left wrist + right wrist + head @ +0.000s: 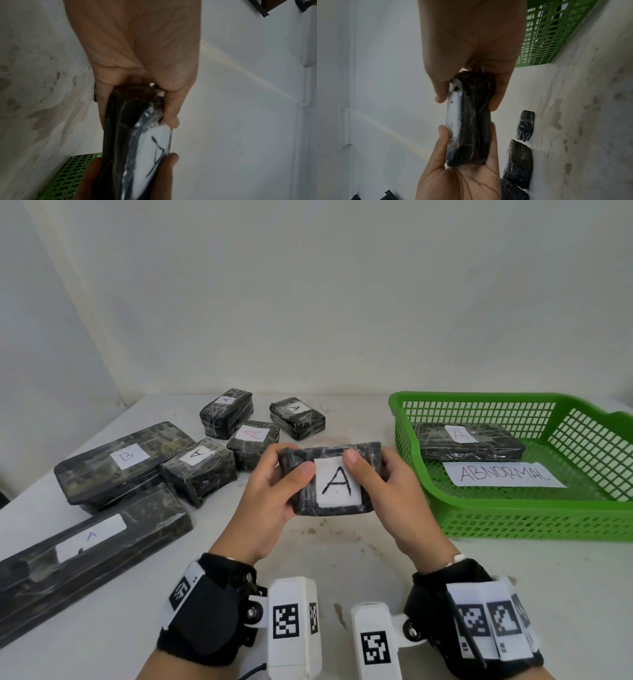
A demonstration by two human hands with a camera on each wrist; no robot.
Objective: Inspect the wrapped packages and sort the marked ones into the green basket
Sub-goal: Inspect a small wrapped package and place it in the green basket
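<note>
A stained white tabletop (342, 570) carries seven dark wrapped packages (118, 462) clustered at left and a green basket (513, 520) at right

In the middle of the frame we see a black wrapped package (471, 121) with a white label on its left face, held at both ends: the right hand (471, 44) grips it from above, the left hand (458, 175) from below. The green basket (544, 33) sits upper right, and three more wrapped packages (518, 164) lie on the stained bench (590, 108) lower right.
</note>
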